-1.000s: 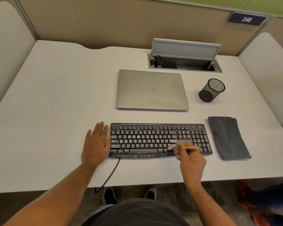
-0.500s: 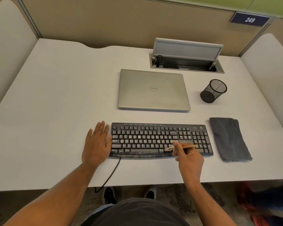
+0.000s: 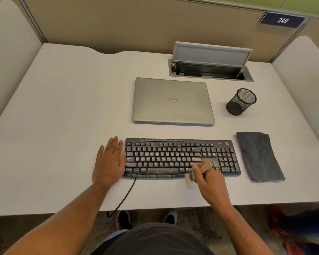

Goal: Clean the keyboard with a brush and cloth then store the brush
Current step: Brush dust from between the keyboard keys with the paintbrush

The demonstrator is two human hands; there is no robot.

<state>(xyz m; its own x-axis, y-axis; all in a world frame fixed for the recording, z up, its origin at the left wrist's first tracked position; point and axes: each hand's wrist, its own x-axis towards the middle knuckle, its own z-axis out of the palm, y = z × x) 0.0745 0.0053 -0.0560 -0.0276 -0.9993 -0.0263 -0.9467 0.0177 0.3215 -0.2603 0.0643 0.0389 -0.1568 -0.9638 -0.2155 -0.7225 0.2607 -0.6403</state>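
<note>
A dusty black keyboard (image 3: 173, 157) lies near the front edge of the white desk (image 3: 63, 111). My left hand (image 3: 110, 162) rests flat on the desk against the keyboard's left end, fingers straight. My right hand (image 3: 210, 179) grips a small wooden brush (image 3: 202, 169), which is motion-blurred; its bristle end hangs just past the keyboard's front edge, right of the space bar. A folded grey cloth (image 3: 258, 155) lies to the right of the keyboard. A black mesh pen cup (image 3: 241, 101) stands behind the cloth.
A closed silver laptop (image 3: 173, 101) sits behind the keyboard. An open cable hatch (image 3: 210, 69) is set in the desk at the back right. The keyboard's cable (image 3: 125, 196) runs off the front edge. Partition walls enclose the desk.
My right hand has swept the brush from the lower right keys toward me, over the keyboard's front edge. The left hand has stayed in place.
</note>
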